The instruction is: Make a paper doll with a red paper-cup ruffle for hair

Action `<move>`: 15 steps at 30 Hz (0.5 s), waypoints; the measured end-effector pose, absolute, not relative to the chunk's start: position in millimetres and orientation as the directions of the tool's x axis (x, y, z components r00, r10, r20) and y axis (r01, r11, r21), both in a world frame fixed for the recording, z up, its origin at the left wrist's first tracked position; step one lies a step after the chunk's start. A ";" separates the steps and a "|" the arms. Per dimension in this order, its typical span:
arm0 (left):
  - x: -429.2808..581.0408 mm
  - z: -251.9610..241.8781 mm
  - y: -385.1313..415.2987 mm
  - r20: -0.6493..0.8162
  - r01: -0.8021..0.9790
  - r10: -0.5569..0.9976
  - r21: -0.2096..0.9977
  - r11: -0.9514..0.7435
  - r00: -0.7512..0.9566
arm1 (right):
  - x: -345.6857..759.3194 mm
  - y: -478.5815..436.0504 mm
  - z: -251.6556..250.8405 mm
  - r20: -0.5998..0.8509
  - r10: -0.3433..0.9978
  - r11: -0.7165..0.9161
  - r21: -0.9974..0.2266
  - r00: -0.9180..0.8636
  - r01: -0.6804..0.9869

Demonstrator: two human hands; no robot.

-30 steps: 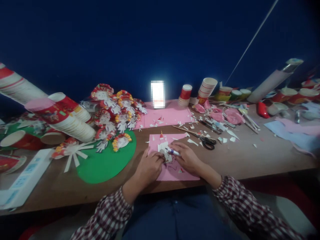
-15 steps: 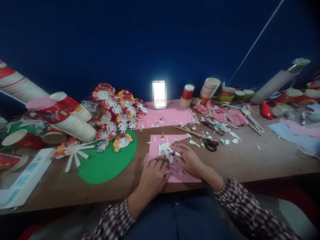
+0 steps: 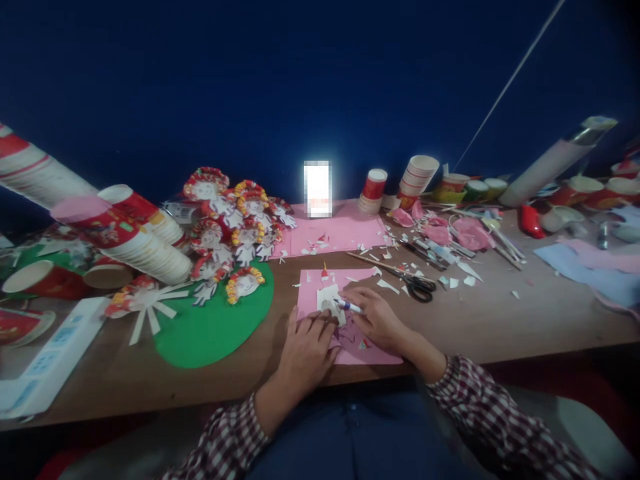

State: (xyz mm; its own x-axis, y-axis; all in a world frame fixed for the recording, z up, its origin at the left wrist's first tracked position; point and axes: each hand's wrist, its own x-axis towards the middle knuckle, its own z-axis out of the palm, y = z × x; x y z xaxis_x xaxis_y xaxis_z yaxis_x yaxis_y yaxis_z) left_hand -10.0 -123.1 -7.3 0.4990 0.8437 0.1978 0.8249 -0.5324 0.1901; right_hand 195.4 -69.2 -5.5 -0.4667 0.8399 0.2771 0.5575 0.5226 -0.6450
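Observation:
A small white paper cutout (image 3: 329,301) lies on a pink paper sheet (image 3: 310,297) near the table's front edge. My left hand (image 3: 306,350) rests flat on the pink sheet, fingers stretched out, fingertips touching the cutout's lower edge. My right hand (image 3: 376,317) is closed round a white and blue pen (image 3: 349,306), whose tip rests on the cutout.
Black scissors (image 3: 416,285) and paper scraps lie just right of the pink sheet. A green paper disc (image 3: 213,330) with doll cutouts (image 3: 235,223) lies to the left. Stacks of red paper cups (image 3: 127,233) lie at far left. A lit phone (image 3: 317,189) stands at the back.
Over the last second my left hand opened from a curled pinch on the cutout to lying flat and slid slightly toward me. The right hand and pen have hardly moved.

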 end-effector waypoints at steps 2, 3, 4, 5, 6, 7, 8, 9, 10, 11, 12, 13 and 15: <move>-9.9 -7.6 -123.0 0.196 0.824 0.844 0.193 -0.533 0.500 | 195.2 -69.4 -4.9 0.282 0.839 0.525 -0.644 -0.466 0.556; -9.9 -7.6 -122.9 0.197 0.823 0.843 0.193 -0.534 0.501 | 195.1 -69.5 -4.7 0.283 0.839 0.525 -0.642 -0.464 0.558; -9.8 -7.4 -122.8 0.200 0.822 0.842 0.192 -0.536 0.502 | 195.0 -69.5 -4.6 0.283 0.840 0.525 -0.640 -0.464 0.560; -9.7 -7.1 -122.7 0.202 0.821 0.840 0.191 -0.538 0.503 | 195.0 -69.5 -4.6 0.284 0.839 0.527 -0.637 -0.465 0.562; -9.6 -6.6 -122.5 0.205 0.820 0.838 0.189 -0.541 0.506 | 195.0 -69.4 -4.7 0.285 0.837 0.530 -0.634 -0.468 0.562; -9.5 -6.1 -122.3 0.207 0.818 0.836 0.187 -0.544 0.508 | 195.1 -69.3 -4.9 0.284 0.835 0.533 -0.632 -0.471 0.563; -9.5 -5.5 -122.0 0.206 0.817 0.834 0.185 -0.546 0.511 | 195.2 -69.1 -5.2 0.284 0.834 0.534 -0.630 -0.473 0.563; -9.5 -5.0 -121.6 0.205 0.816 0.833 0.182 -0.549 0.514 | 195.4 -69.0 -5.4 0.285 0.834 0.535 -0.630 -0.473 0.564; -9.5 -4.6 -121.3 0.205 0.815 0.832 0.180 -0.550 0.516 | 195.5 -68.9 -5.6 0.284 0.834 0.534 -0.629 -0.473 0.565; -9.5 -4.4 -120.9 0.203 0.815 0.831 0.178 -0.551 0.518 | 195.6 -68.9 -5.8 0.282 0.835 0.533 -0.628 -0.473 0.566; -9.6 -4.2 -120.6 0.202 0.815 0.831 0.177 -0.552 0.519 | 195.7 -68.9 -5.9 0.281 0.835 0.532 -0.628 -0.473 0.567; -9.6 -4.2 -120.4 0.200 0.815 0.830 0.174 -0.552 0.520 | 195.6 -69.0 -5.9 0.280 0.836 0.531 -0.629 -0.473 0.568; -9.8 -4.3 -120.3 0.201 0.815 0.829 0.171 -0.554 0.521 | 195.5 -69.1 -5.9 0.272 0.841 0.523 -0.634 -0.468 0.570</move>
